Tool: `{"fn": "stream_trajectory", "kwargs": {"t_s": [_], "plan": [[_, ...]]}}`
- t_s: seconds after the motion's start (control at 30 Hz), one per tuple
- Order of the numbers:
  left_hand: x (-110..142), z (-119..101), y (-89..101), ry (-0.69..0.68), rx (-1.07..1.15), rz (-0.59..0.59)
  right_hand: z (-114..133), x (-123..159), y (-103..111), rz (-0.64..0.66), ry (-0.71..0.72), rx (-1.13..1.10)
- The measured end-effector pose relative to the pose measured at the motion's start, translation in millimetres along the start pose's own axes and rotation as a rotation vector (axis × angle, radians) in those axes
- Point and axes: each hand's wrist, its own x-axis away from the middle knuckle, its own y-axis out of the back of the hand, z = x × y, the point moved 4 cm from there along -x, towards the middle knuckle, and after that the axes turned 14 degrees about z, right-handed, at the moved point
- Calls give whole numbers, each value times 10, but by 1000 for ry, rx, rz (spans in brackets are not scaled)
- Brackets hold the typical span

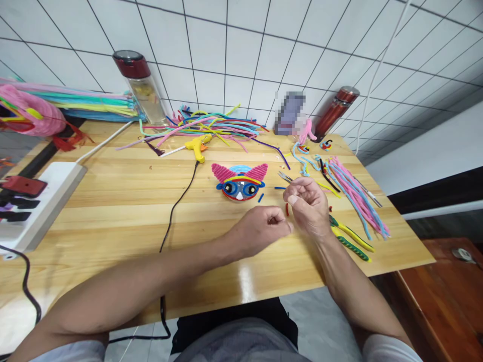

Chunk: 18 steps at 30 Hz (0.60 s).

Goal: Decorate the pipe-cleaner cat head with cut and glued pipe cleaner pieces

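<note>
My left hand (261, 229) is closed above the wooden table, thumb and fingertips pressed together toward my right hand; whatever is in it is hidden. Just beside it, my right hand (306, 203) is also closed in a pinch, its contents too small to make out. A short red piece (287, 209) shows between the hands; I cannot tell if it is held or lies on the table. Metal tips of a small tool (284, 176) show behind my right hand. Beyond my left hand sits a pipe-cleaner animal face (240, 183) with pink ears and blue-ringed eyes. Short blue offcuts (260, 197) lie nearby.
Green-and-yellow pliers (352, 239) and pink-and-blue pipe cleaners (356, 196) lie at right. A yellow glue gun (198, 147) trails its black cord across the table. Behind are loose pipe cleaners (211, 125), a glass bottle (145, 100), a red flask (335, 113); a power strip (56, 193) is left.
</note>
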Motion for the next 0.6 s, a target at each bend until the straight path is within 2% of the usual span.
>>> {"fn": "stream_trajectory", "kwargs": {"t_s": [0.1, 0.27, 0.37, 0.5, 0.6], "plan": [[42, -81, 11, -92, -188, -30, -17, -11, -15, 3, -31, -54], [54, -167, 158, -192, -209, -209, 30, 28, -61, 19, -69, -82], [24, -152, 211, -160, -57, -230, 74, 57, -82, 36, -53, -66], [-15, -89, 186, -98, 258, -153, 89, 89, -93, 63, -17, -45], [-14, -75, 159, -108, 315, -115, 93, 110, -83, 40, 14, 21]]}}
